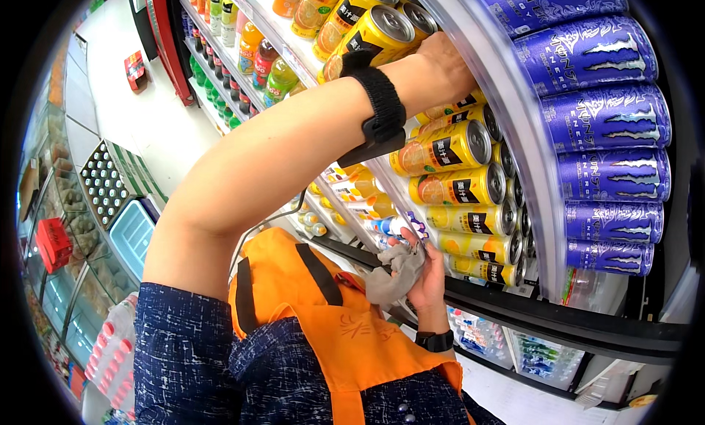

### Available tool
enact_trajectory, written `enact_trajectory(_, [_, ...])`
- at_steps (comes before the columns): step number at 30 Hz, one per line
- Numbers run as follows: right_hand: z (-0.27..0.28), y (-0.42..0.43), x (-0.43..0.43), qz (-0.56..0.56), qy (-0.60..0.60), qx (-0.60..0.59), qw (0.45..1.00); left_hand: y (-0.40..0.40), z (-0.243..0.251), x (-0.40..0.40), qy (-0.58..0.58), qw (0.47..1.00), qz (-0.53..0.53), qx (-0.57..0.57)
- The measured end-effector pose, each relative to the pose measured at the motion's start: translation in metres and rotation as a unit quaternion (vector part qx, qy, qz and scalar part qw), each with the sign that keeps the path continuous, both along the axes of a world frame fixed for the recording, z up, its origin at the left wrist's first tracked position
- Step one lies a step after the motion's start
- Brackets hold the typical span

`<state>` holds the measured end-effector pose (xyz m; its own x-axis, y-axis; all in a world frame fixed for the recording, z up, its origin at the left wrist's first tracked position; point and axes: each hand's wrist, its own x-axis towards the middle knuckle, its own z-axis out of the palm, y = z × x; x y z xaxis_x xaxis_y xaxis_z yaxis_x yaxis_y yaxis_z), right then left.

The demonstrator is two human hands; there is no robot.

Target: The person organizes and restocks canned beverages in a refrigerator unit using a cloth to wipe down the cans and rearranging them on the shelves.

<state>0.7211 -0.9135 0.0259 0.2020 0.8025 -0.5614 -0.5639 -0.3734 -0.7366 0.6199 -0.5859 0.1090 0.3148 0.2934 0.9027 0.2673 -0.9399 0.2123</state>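
Observation:
My left hand (449,67) reaches between shelves of a drinks cooler, among yellow juice cans (380,28). Its fingers are hidden behind the transparent edge of the shelf above, so what they touch is out of sight. Around that forearm sits a black strap (383,103) with a dark device. Lower down, my right hand (432,276), with a black watch (435,341) on the wrist, holds a crumpled grey cloth (394,273). A small purple-and-white piece (417,225) shows at its fingertips; whether it is held I cannot tell. More yellow cans (457,185) lie in view beside this hand.
Purple Monster Energy cans (617,116) line the shelf at right, behind a clear shelf edge (529,150). Bottled drinks (264,67) fill shelves at upper left. A bottle crate (104,180), a light-blue bin (135,235) and wrapped bottles (113,353) stand at left. An orange apron (352,331) covers my front.

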Motion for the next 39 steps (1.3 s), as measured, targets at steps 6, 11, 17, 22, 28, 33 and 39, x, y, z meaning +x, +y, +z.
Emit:
enact_trajectory(6, [0.002,0.002,-0.003,-0.013,0.011,-0.006,1.000,-0.003,0.001,-0.005,0.025,0.999,0.013,-0.043])
enact_trajectory(11, [0.000,0.004,-0.008,-0.022,-0.029,-0.023,0.999,-0.008,0.006,-0.019,0.002,1.000,-0.019,0.006])
enact_trajectory(17, [0.001,0.005,-0.008,-0.029,-0.031,-0.019,0.999,-0.031,-0.004,-0.035,0.038,0.993,-0.030,-0.105])
enact_trajectory(22, [0.000,0.002,-0.003,-0.038,-0.024,-0.004,0.999,-0.052,-0.004,-0.074,0.097,0.890,-0.132,-0.426])
enact_trajectory(28, [-0.003,0.002,-0.001,-0.021,-0.014,0.004,1.000,-0.048,-0.068,-0.062,-0.012,0.906,-0.114,-0.408])
enact_trajectory(33, [-0.007,-0.002,0.008,0.006,0.029,0.009,1.000,-0.052,-0.080,-0.042,0.008,0.923,-0.090,-0.374])
enact_trajectory(39, [-0.007,0.001,-0.001,-0.063,-0.050,-0.016,0.997,-0.050,-0.074,-0.039,0.031,0.862,-0.185,-0.471])
